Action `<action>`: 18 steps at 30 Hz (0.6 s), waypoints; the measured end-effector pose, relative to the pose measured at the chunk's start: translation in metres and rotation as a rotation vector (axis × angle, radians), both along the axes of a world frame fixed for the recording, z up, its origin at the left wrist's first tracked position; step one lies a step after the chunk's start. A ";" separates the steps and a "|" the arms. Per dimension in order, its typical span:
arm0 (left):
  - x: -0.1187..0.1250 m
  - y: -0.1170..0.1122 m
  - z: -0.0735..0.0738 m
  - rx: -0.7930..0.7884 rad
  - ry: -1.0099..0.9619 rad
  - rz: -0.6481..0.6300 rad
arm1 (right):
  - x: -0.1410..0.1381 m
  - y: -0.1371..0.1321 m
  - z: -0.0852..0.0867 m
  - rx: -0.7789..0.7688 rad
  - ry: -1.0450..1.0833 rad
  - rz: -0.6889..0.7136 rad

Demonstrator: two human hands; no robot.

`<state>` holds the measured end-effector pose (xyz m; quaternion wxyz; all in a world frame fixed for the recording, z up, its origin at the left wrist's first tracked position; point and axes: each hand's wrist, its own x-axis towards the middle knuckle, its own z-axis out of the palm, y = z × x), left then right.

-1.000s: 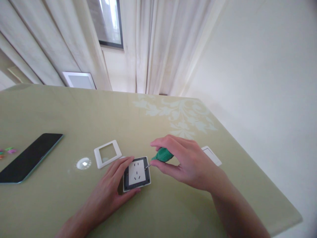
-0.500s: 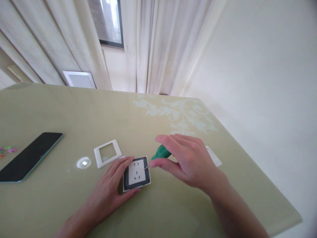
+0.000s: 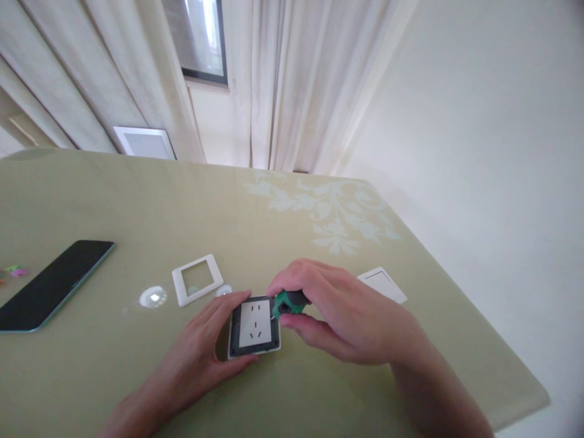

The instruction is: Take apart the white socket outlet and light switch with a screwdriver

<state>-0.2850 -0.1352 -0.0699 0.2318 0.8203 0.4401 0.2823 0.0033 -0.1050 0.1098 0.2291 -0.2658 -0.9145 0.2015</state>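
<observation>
- Right hand [image 3: 337,313]: grip pinching green screwdriver [image 3: 291,303]; shaft mostly hidden, tip unclear at socket [image 3: 255,325] right edge.
- Left hand [image 3: 196,344]: grip clasping socket by opposite edges, between the hands.
- White frame [image 3: 179,286] just beyond left hand.
- White plate [image 3: 383,283] partly behind right hand.
- Tabletop [image 3: 137,213] left: phone [image 3: 55,286] cut off, colourful bits [image 3: 18,272] blurred.

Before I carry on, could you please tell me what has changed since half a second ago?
The right hand has moved left and toward the person, bringing the green-handled screwdriver closer over the right edge of the socket. Nothing was taken or let go. The left hand still holds the socket; the white frame and dark flat device lie as before.
</observation>
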 end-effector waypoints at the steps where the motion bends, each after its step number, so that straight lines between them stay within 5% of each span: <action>1: 0.000 0.000 0.000 0.001 -0.004 -0.001 | -0.001 0.000 -0.001 0.027 -0.009 -0.006; 7: 0.001 0.001 0.001 -0.009 0.017 -0.018 | -0.003 0.001 -0.008 0.294 -0.064 -0.350; 18: 0.001 0.001 0.002 -0.037 0.013 -0.004 | -0.004 0.004 0.000 0.217 -0.007 -0.008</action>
